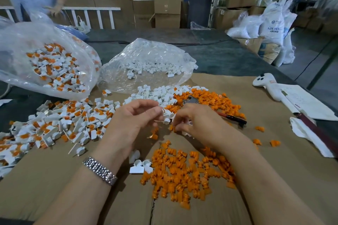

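Head view: the left hand (pixel 131 120) is raised just above the cardboard-covered bench (pixel 45 179). Its fingers (pixel 157 108) are curled toward the thumb and pinch a small white plastic cap (pixel 166 114). The cap sits between the two hands, over the middle of the bench. The right hand (pixel 195 122) is just beside it, knuckles up, fingers bent down and closed on a small orange ribbed plug (pixel 172 127) at their tips. Blur hides the exact grip.

A silver metal link watchband (pixel 99 170) circles the left wrist. A loose heap of orange plugs (pixel 186 173) lies below the hands, and a second orange heap (pixel 212 99) beyond the right hand touches a spread of white caps (pixel 155 94). At left lies a pile of white caps fitted with orange (pixel 60 122). Behind it a clear plastic bag (pixel 45 64) holds more of these. A second clear bag (pixel 146 62) holds plain white caps. A white handheld controller (pixel 265 83) rests at the right edge, on paper sheets (pixel 309 105).
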Tool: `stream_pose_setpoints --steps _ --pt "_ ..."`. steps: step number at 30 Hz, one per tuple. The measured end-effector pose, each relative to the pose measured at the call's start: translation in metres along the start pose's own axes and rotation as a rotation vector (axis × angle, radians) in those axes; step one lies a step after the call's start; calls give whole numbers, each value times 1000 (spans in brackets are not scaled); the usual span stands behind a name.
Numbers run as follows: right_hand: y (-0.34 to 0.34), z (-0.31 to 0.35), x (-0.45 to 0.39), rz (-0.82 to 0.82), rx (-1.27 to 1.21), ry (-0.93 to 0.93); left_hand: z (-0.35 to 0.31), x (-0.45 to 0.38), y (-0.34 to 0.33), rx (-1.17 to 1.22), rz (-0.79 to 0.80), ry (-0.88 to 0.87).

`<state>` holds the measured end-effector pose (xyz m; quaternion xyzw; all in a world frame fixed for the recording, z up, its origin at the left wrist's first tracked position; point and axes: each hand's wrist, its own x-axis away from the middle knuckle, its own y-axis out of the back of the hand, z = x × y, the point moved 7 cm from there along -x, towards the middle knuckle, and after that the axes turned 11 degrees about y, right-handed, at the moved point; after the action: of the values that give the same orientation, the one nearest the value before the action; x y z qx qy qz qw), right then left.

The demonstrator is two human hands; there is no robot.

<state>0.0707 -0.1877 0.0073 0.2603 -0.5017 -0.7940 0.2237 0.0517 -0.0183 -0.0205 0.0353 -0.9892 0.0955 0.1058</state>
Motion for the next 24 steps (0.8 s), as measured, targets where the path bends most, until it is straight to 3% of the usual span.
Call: stream_pose_setpoints --steps 3,8,13,19,24 --pt "18 -1 3 -220 -152 31 3 -2 -6 244 160 86" --pt "39 4 12 -454 -454 75 4 0 -12 295 257 123" --pt "38 16 11 -429 -554 146 5 5 -20 283 302 137" --pt "31 15 9 -413 -474 131 4 8 -21 326 294 139" --pt "28 16 9 -420 -422 132 -3 11 -19 202 207 17"
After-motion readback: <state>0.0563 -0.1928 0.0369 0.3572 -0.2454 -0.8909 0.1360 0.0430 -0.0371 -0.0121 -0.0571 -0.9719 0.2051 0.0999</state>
